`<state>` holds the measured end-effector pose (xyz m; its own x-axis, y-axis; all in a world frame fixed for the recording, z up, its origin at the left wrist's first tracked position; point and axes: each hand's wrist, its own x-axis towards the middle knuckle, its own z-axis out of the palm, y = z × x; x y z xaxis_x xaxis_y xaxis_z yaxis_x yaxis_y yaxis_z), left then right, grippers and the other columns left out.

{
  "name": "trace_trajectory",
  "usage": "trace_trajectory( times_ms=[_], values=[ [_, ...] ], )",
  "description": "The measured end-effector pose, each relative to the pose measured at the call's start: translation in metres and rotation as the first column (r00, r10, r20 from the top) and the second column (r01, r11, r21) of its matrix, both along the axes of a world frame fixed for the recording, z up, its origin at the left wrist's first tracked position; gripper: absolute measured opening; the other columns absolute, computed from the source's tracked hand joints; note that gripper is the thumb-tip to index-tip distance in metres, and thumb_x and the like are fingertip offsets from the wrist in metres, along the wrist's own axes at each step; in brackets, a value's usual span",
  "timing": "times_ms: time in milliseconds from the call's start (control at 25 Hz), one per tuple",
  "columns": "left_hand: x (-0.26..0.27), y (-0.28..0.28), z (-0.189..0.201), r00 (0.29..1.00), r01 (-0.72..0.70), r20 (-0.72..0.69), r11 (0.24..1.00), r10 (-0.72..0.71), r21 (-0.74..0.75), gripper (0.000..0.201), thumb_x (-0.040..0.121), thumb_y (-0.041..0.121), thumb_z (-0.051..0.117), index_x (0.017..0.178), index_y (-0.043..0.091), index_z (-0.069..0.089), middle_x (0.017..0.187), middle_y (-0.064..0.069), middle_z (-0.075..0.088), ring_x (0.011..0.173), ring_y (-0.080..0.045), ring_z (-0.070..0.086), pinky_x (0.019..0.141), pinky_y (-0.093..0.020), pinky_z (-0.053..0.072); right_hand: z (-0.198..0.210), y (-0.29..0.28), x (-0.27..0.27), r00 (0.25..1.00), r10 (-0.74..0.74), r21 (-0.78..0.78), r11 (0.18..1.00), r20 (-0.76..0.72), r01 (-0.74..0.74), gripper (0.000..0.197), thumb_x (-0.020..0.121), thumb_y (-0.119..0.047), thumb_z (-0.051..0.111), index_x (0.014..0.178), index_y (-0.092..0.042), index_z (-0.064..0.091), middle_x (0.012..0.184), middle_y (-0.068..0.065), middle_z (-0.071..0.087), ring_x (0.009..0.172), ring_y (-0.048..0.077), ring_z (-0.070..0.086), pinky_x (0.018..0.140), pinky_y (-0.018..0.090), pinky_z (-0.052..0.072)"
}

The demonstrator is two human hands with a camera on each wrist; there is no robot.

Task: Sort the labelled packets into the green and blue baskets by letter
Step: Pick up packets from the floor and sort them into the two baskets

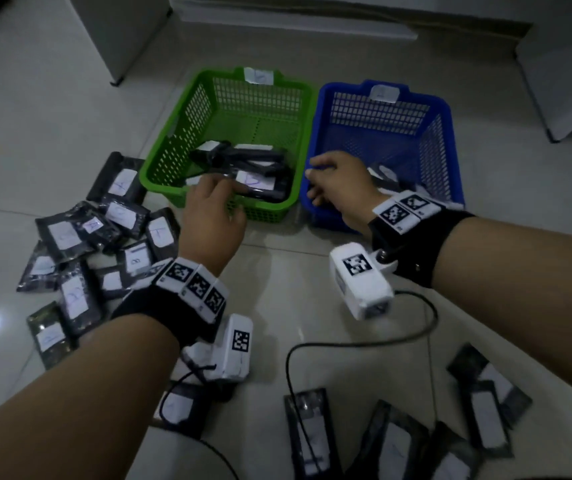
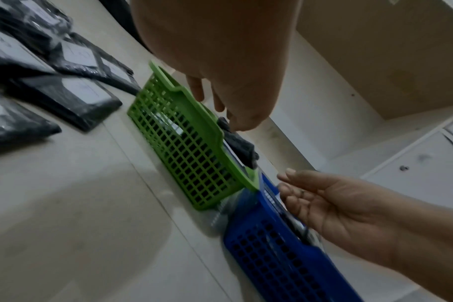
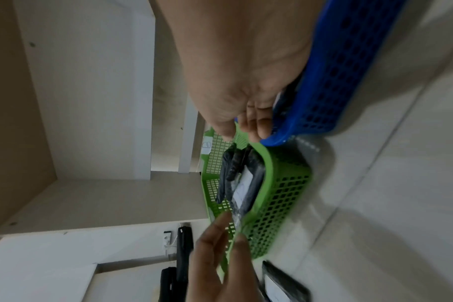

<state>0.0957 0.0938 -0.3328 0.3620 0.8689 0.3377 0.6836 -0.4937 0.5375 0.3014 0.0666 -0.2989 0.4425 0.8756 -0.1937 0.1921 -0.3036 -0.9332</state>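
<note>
The green basket (image 1: 180,133) and the blue basket (image 1: 440,150) stand side by side on the floor. Several black packets with white labels (image 1: 253,161) lie in the green one, and a few more packets (image 1: 386,174) lie in the blue one. My left hand (image 1: 222,188) hovers over the green basket's front rim, fingers straight and holding nothing; its fingertips (image 2: 236,122) are just above a black packet (image 2: 239,145). Over the blue basket's front left corner, my right hand (image 1: 326,181) is relaxed and empty. In the left wrist view, this right hand (image 2: 323,200) shows an open palm.
A heap of loose labelled packets (image 1: 104,237) lies on the floor to the left, and more packets (image 1: 399,441) lie at the bottom right. A black cable (image 1: 347,344) runs across the tiles between my arms. White furniture (image 1: 554,81) stands behind the baskets.
</note>
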Motion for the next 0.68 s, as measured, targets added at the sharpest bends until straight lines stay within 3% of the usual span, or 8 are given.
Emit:
trace_trajectory(
  times_ms=[80,120,240,320,400,480,560,680],
  values=[
    [0.024,-0.018,0.002,0.997,0.077,0.024,0.997,-0.077,0.006,0.026,0.076,0.008,0.055,0.098,0.013,0.066,0.103,-0.012,0.057,0.103,-0.033,0.052,0.089,-0.031,0.036,-0.001,-0.049,0.021,0.993,-0.015,0.050,0.999,0.120,0.009,0.010,0.090,-0.005,0.056,0.098,-0.008,0.062,0.064,0.001,0.058,0.052,0.015,0.057,0.047,0.024,0.048],
    [0.035,-0.027,0.002,0.992,0.117,0.043,0.993,-0.117,-0.007,0.024,0.076,0.007,0.055,0.096,0.013,0.067,0.101,-0.011,0.058,0.101,-0.031,0.052,0.088,-0.027,0.035,-0.002,-0.074,0.032,0.980,-0.010,0.049,0.999,0.199,0.000,0.011,0.089,-0.005,0.057,0.092,-0.013,0.064,0.065,-0.002,0.060,0.054,0.013,0.059,0.049,0.020,0.048],
    [0.084,-0.066,-0.008,0.949,0.313,0.079,0.943,-0.306,-0.111,0.018,0.080,0.007,0.058,0.094,0.015,0.067,0.095,-0.005,0.058,0.094,-0.021,0.053,0.082,-0.020,0.036,-0.010,-0.161,0.071,0.922,0.003,-0.043,0.999,0.388,0.015,0.015,0.086,-0.009,0.060,0.090,-0.018,0.071,0.078,-0.002,0.068,0.069,0.009,0.061,0.065,0.012,0.046],
    [0.116,-0.094,-0.016,0.885,0.463,0.078,0.858,-0.458,-0.220,0.016,0.081,0.011,0.061,0.094,0.019,0.067,0.094,0.001,0.058,0.090,-0.016,0.055,0.081,-0.024,0.043,-0.023,-0.212,0.096,0.893,0.000,-0.164,0.983,0.449,0.083,0.019,0.086,-0.009,0.058,0.094,-0.018,0.073,0.087,0.001,0.070,0.078,0.011,0.061,0.068,0.013,0.040],
    [0.149,-0.128,-0.024,0.776,0.608,0.065,0.717,-0.627,-0.341,0.017,0.082,0.014,0.063,0.096,0.023,0.067,0.095,0.005,0.058,0.090,-0.012,0.054,0.080,-0.022,0.042,-0.039,-0.265,0.119,0.866,0.003,-0.293,0.942,0.500,0.165,0.020,0.085,-0.007,0.057,0.097,-0.014,0.072,0.095,0.007,0.066,0.086,0.017,0.060,0.069,0.012,0.035],
    [0.175,-0.160,-0.032,0.645,0.706,0.044,0.572,-0.763,-0.419,0.024,0.081,0.012,0.063,0.102,0.021,0.067,0.104,0.003,0.060,0.099,-0.017,0.054,0.084,-0.019,0.036,-0.049,-0.309,0.129,0.860,0.028,-0.425,0.878,0.510,0.223,0.020,0.081,-0.015,0.066,0.101,-0.014,0.065,0.099,0.011,0.056,0.096,0.027,0.058,0.073,0.018,0.035],
    [0.196,-0.188,-0.045,0.527,0.762,-0.010,0.478,-0.850,-0.438,0.039,0.080,0.013,0.065,0.119,0.017,0.061,0.124,-0.004,0.057,0.114,-0.024,0.050,0.097,-0.024,0.034,-0.054,-0.343,0.125,0.878,0.035,-0.526,0.811,0.478,0.254,0.041,0.073,-0.030,0.076,0.104,-0.014,0.054,0.099,0.007,0.043,0.094,0.027,0.050,0.073,0.029,0.041],
    [0.217,-0.216,-0.065,0.458,0.749,-0.105,0.446,-0.883,-0.490,0.069,0.078,0.021,0.069,0.141,0.017,0.039,0.143,-0.006,0.044,0.131,-0.026,0.040,0.111,-0.035,0.031,-0.055,-0.366,0.107,0.908,0.045,-0.566,0.794,0.417,0.221,0.061,0.063,-0.042,0.084,0.095,-0.012,0.042,0.093,0.004,0.040,0.084,0.021,0.044,0.056,0.026,0.033]
  ],
)
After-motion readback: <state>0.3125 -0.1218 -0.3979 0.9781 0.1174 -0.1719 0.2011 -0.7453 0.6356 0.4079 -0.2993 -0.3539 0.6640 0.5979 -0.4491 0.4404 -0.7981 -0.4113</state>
